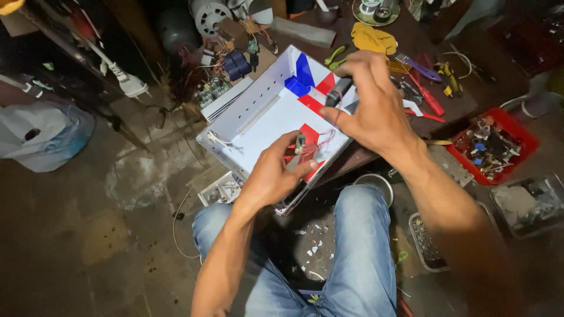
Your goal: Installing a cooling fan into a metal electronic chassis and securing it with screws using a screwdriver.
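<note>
Left hand: the left hand [271, 175] is seen at the near edge of a white box, its fingers pinched together on a small switch-like part [300, 142] from which thin red wires [322, 142] run.
Right hand: the right hand [370, 105] is held above the box's right side, fingers closed around a dark, slim cylindrical tool [339, 92]; what kind of tool it is cannot be told.
White box: the open white box [267, 111], with red and blue panels at its right and far corners, is rested on the edge of a dark workbench [411, 35], tilted towards the person's knees.
Knees: blue jeans [361, 246] are seen below the box, near the bottom of the view.
Workbench items: a yellow cloth [373, 39], red-handled tools [427, 100] and purple-handled pliers [418, 64] are laid on the far right of the bench.
Right side: a red tray [517, 132] of small parts is set on the floor to the right.
Left side: a white plastic bag [41, 136] is lying at the far left on the concrete floor [88, 235].
</note>
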